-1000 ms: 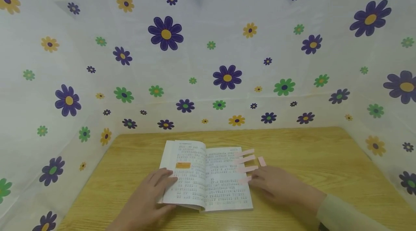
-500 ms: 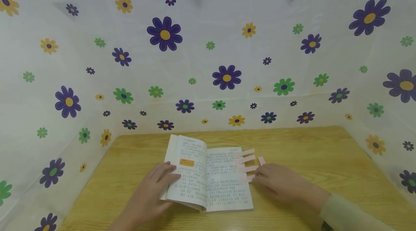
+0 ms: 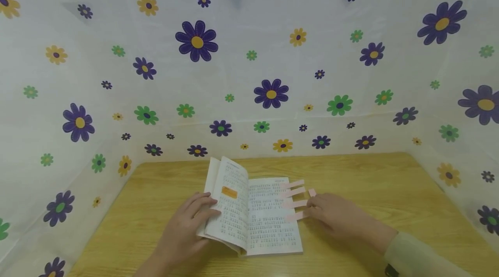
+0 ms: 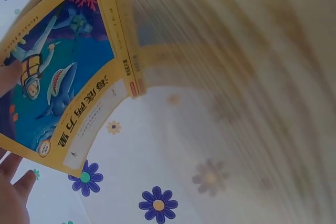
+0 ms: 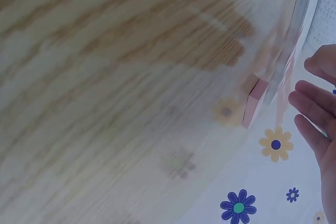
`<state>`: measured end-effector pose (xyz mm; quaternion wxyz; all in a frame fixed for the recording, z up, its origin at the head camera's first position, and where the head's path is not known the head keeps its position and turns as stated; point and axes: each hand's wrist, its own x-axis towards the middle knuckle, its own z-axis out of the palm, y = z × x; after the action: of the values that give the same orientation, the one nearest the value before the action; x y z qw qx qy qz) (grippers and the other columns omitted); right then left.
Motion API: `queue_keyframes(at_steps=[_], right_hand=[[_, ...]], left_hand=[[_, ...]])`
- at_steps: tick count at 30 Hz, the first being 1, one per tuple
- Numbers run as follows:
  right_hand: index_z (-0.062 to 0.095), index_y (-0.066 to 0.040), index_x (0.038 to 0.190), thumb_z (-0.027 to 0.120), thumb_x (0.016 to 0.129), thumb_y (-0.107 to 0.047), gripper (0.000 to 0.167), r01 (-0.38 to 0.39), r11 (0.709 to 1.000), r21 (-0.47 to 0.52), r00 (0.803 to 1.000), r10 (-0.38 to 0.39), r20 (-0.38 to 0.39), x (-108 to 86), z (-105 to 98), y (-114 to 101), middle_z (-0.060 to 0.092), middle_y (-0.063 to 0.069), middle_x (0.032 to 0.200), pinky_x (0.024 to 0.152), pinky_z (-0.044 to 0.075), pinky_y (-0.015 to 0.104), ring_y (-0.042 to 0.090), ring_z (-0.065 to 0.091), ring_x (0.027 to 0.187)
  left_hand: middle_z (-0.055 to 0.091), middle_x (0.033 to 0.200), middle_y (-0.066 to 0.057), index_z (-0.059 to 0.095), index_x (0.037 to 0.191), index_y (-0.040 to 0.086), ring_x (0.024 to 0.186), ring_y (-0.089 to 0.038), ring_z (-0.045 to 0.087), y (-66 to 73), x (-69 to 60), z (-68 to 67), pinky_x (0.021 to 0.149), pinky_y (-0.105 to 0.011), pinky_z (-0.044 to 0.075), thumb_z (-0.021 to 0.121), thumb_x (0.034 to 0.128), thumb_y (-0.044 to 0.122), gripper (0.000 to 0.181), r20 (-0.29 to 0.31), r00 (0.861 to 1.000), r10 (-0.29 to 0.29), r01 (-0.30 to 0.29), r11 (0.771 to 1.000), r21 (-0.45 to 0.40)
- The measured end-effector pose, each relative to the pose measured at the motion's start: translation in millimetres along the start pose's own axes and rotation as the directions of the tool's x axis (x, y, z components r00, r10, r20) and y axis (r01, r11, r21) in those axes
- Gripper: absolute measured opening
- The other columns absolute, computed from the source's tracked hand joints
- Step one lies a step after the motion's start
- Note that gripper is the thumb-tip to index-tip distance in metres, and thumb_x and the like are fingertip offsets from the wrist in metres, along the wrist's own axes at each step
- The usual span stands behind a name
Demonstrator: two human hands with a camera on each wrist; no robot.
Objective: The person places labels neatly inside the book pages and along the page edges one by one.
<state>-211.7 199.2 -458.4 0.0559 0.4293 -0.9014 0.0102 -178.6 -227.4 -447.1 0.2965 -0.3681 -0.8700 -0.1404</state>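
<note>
An open book point(image 3: 273, 240) lies on the wooden table, its left half raised and tilted inward. My left hand point(image 3: 191, 220) grips the outer edge of those raised pages, thumb on the printed side. From below, the left wrist view shows the yellow-bordered cover point(image 4: 73, 77) with a shark and a diver. Several pink sticky tabs point(image 3: 295, 192) stick out from the right page's edge. Beside them rests my right hand point(image 3: 337, 216), fingers loosely bent and holding nothing that I can see. A small pink sticky-note pad point(image 5: 255, 103) sits just by its fingers, partly hidden in the head view.
The wooden table point(image 3: 362, 177) extends behind and to both sides of the book. A white flower-patterned cloth point(image 3: 234, 69) surrounds it at the back and sides. An orange box point(image 3: 229, 192) is printed on the left page.
The left half of the book has risen and tipped toward the right, with my left hand following it. My right hand has stayed nearly in place beside the tabs.
</note>
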Motion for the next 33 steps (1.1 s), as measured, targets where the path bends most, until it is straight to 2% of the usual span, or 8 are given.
queue_keyframes(at_steps=[9, 15, 21, 26, 30, 33], right_hand=[[0.072, -0.017, 0.132, 0.074, 0.099, -0.018, 0.033, -0.028, 0.999, -0.034, 0.999, 0.029, 0.015, -4.1, -7, 6, 0.072, 0.004, 0.127, 0.106, 0.06, 0.044, 0.023, 0.07, 0.118], [0.073, -0.016, 0.127, 0.074, 0.1, -0.016, 0.027, -0.029, 0.999, -0.027, 1.0, 0.029, -0.005, -4.5, -14, 8, 0.073, 0.003, 0.124, 0.104, 0.061, 0.043, 0.022, 0.071, 0.115], [0.074, -0.017, 0.122, 0.077, 0.096, -0.014, 0.027, -0.003, 0.999, -0.034, 0.998, 0.001, -0.064, -3.9, -13, 12, 0.073, 0.003, 0.121, 0.101, 0.062, 0.042, 0.021, 0.072, 0.112], [0.074, -0.015, 0.119, 0.081, 0.091, -0.013, 0.029, 0.021, 0.998, -0.067, 0.992, -0.029, -0.121, -4.5, -11, 17, 0.073, 0.006, 0.118, 0.096, 0.064, 0.042, 0.022, 0.072, 0.107], [0.075, -0.014, 0.12, 0.082, 0.09, -0.012, 0.03, 0.017, 0.998, -0.065, 0.993, -0.025, -0.119, -5.1, -13, 18, 0.073, 0.007, 0.117, 0.095, 0.064, 0.043, 0.024, 0.072, 0.107], [0.075, -0.014, 0.121, 0.082, 0.09, -0.012, 0.032, 0.007, 0.998, -0.06, 0.994, -0.014, -0.104, -5.5, -14, 17, 0.073, 0.007, 0.119, 0.096, 0.063, 0.044, 0.024, 0.072, 0.108]], left_hand=[[0.072, 0.127, -0.004, 0.075, 0.106, 0.016, 0.129, -0.034, 0.063, 7.4, 15.0, 2.8, 0.135, -0.024, 0.02, 0.099, 0.0606, 0.031, 0.054, -0.105, 0.992, 0.065, -0.07, 0.996, -0.046], [0.071, 0.13, -0.006, 0.073, 0.106, 0.016, 0.129, -0.034, 0.061, 13.1, 23.7, 9.7, 0.136, -0.027, 0.019, 0.099, 0.0616, 0.035, 0.055, -0.118, 0.99, 0.081, -0.088, 0.995, -0.054], [0.067, 0.136, -0.009, 0.071, 0.11, 0.015, 0.132, -0.033, 0.059, 20.2, 31.6, 17.0, 0.135, -0.033, 0.024, 0.1, 0.0629, 0.02, 0.055, -0.105, 0.991, 0.079, -0.083, 0.996, -0.039], [0.06, 0.145, -0.01, 0.069, 0.114, 0.016, 0.135, -0.033, 0.056, 26.9, 38.6, 22.2, 0.124, -0.04, 0.041, 0.099, 0.0634, 0.017, 0.058, -0.082, 0.993, 0.079, -0.082, 0.996, -0.038], [0.056, 0.148, -0.013, 0.069, 0.117, 0.016, 0.137, -0.032, 0.054, 32.2, 43.1, 27.9, 0.118, -0.043, 0.047, 0.096, 0.0639, 0.013, 0.059, -0.047, 0.995, 0.085, -0.087, 0.995, -0.048], [0.054, 0.151, -0.013, 0.069, 0.118, 0.017, 0.141, -0.031, 0.051, 35.9, 45.6, 30.6, 0.121, -0.044, 0.047, 0.095, 0.0648, 0.014, 0.059, 0.006, 0.997, 0.078, -0.077, 0.996, -0.054]])
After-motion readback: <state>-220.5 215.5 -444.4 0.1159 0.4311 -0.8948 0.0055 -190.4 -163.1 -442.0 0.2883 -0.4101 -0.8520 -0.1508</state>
